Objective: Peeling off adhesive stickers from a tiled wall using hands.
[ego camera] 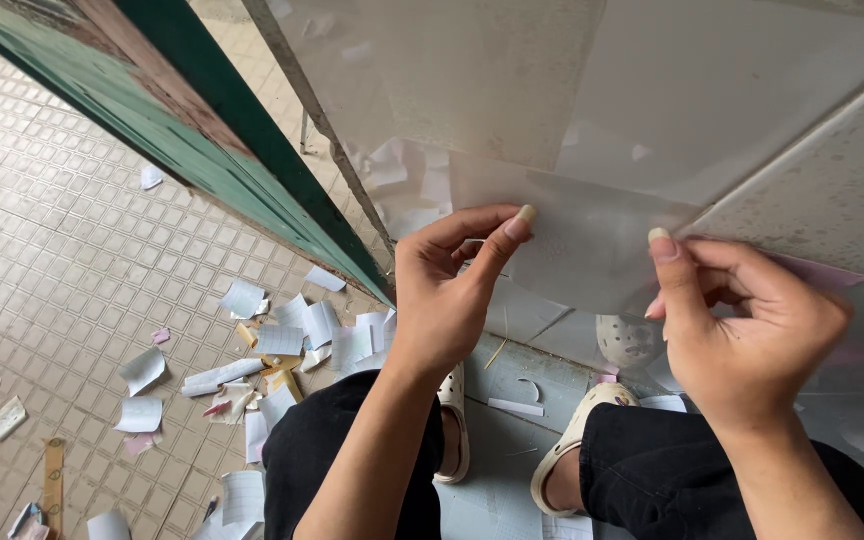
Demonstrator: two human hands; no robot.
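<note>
Both forearms rise from the bottom edge, over black trousers and white sandals. Left hand and right hand each pinch a corner of a clear film sheet, thumb on the near face and fingers curled behind it, so both hands are closed on the film. It hangs slack between them, held up just in front of a pale wall with a dark seam running across it.

To handle it well, I would keep the top edge taut and level between the two pinches, grip only at the corners, and keep thumbs off the middle so it stays clean and uncreased.

A green door frame slants close on the left. Paper scraps litter the tiled floor beside the feet, and more lie underfoot, where a loose film edge could catch them
</note>
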